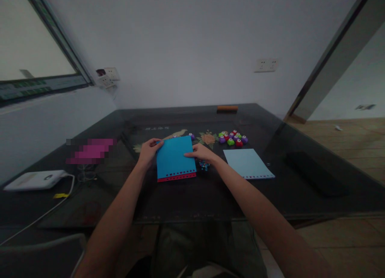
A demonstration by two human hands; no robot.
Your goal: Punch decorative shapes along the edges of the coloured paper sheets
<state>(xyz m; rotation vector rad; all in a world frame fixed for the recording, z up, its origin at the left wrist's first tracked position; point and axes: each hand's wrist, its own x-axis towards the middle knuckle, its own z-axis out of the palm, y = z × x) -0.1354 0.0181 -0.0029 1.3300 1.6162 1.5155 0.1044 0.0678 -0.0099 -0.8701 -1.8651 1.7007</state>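
A blue sheet [175, 155] with a row of punched holes along its near edge is held above the dark table. Behind it a red sheet [177, 177] shows as a strip, also with holes. My left hand [148, 151] grips the upper left corner, thumb on top. At the right edge my right hand [202, 153] pinches the blue sheet between thumb and fingers. Small blue and white bits [204, 165] lie beneath my right hand. A stack of pale sheets [248, 163] with holes along the near edge lies to the right.
Several colourful punches [233, 138] cluster behind the pale stack. A brown block [227, 108] lies at the table's [180, 203] back edge. On the left are a pink item [92, 150] and a white device [36, 180] with a cable. A dark flat object [314, 173] lies at right.
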